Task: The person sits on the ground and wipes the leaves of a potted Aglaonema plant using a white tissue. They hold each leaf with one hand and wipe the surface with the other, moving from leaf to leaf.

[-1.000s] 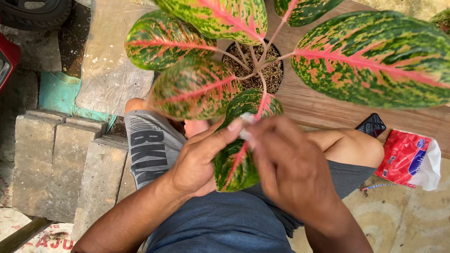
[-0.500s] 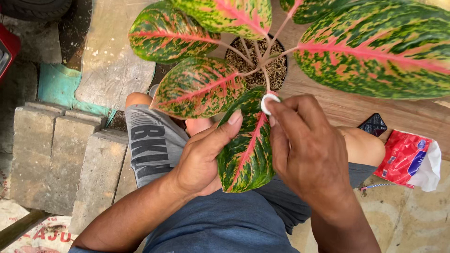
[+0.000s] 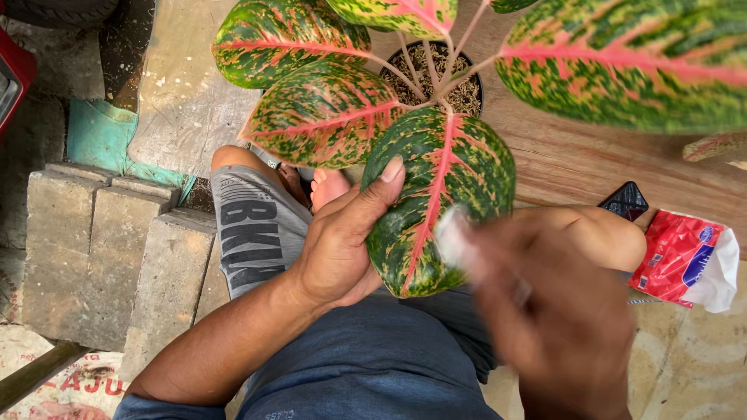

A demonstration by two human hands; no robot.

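A potted plant with big green leaves streaked in pink and red stands in a dark pot (image 3: 430, 74) on a wooden surface in front of me. My left hand (image 3: 342, 237) cups the nearest leaf (image 3: 440, 194) from below and the left, thumb on its upper edge. My right hand (image 3: 556, 311) is blurred with motion and pinches a small white wad of tissue (image 3: 451, 233) against the leaf's lower right side.
Grey concrete blocks (image 3: 101, 241) are stacked at the left. A dark phone (image 3: 625, 201) and a red-and-white tissue packet (image 3: 685, 260) lie at the right by my knee. Other large leaves (image 3: 622, 66) spread overhead at the top right.
My right hand has moved with the white wad from the leaf's base near the stem down toward its lower right. The left hand keeps supporting the leaf, which now lies flatter and wider.
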